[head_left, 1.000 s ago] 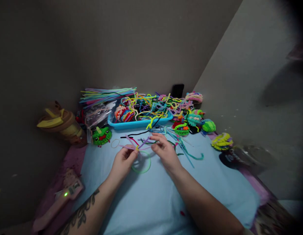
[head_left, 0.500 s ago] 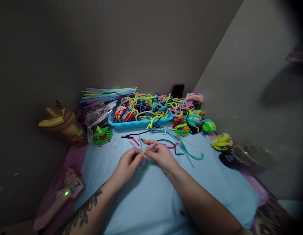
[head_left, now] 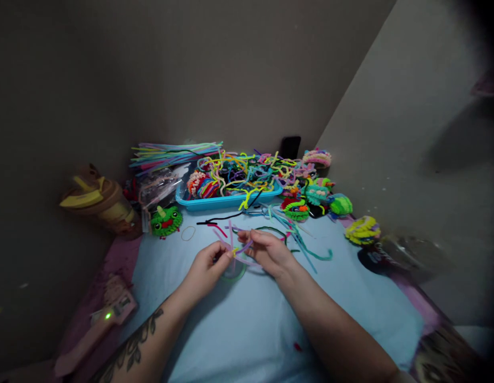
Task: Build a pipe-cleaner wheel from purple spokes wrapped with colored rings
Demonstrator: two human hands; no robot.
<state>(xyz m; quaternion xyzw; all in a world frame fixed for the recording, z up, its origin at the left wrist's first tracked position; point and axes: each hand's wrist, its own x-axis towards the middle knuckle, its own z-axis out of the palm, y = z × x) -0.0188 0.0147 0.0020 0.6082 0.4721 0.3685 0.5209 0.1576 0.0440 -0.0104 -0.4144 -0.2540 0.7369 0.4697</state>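
Observation:
My left hand is closed, thumb and fingertips pinching a star-like bundle of lilac pipe cleaners near its middle. A short yellow piece is wrapped at the crossing point. My right hand is at the bundle's right side, its fingers curled at the end of a purple pipe cleaner. Another lilac arm runs beneath that hand. Below the bundle, a see-through round thing with a green rim is partly covered. Loose red and dark pipe cleaners lie just beyond my hands.
A blue tray heaped with fuzzy stems stands at the back. Straight pipe cleaners lie behind it. On the left are a green fuzzy figure, a lidded cup and a pink glue gun. Several fuzzy figures line the right.
My right hand has moved a little right, away from the yellow wrap, and its fingers have loosened. More of the lilac and purple arms now shows. The left hand keeps its pinch.

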